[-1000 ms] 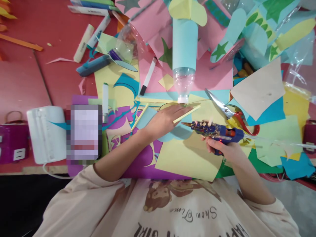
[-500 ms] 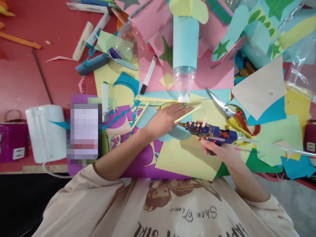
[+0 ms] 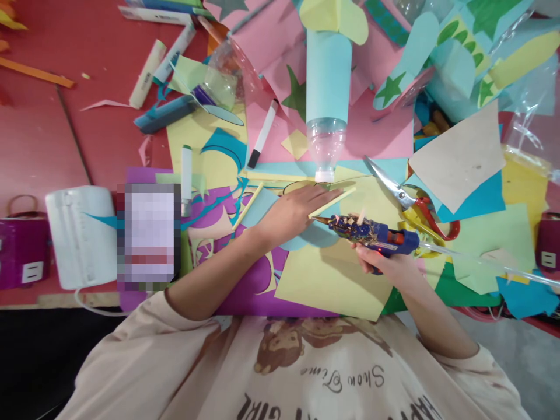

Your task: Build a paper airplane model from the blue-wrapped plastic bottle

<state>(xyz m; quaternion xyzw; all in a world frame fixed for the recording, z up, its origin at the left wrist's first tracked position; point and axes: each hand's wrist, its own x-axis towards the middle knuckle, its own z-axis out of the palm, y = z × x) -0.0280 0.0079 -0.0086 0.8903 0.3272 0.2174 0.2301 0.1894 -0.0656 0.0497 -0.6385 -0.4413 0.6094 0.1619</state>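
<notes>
My right hand (image 3: 376, 261) is wrapped round the handle of a blue glue gun (image 3: 371, 233), which has debris stuck on its barrel and a small red light. The gun's tip touches or nearly touches the left end of a narrow yellow paper strip (image 3: 333, 202). Beside that strip, my left hand (image 3: 297, 211) lies palm down on the papers, its fingers stretched to the right. A pale blue paper piece (image 3: 308, 236) is partly hidden under the hand. Just beyond the fingers is the capped neck of a plastic bottle (image 3: 327, 140) wrapped in light blue paper.
Open scissors (image 3: 409, 198) with red handles lie right of centre. A second yellow strip (image 3: 248, 205) and a marker (image 3: 186, 175) lie to the left, near a blurred phone-like object (image 3: 149, 236) and a white box (image 3: 81, 236). Pink paper (image 3: 371, 137) spreads behind the bottle.
The glue gun has shifted very slightly to the left with my right hand. My left hand has not visibly moved.
</notes>
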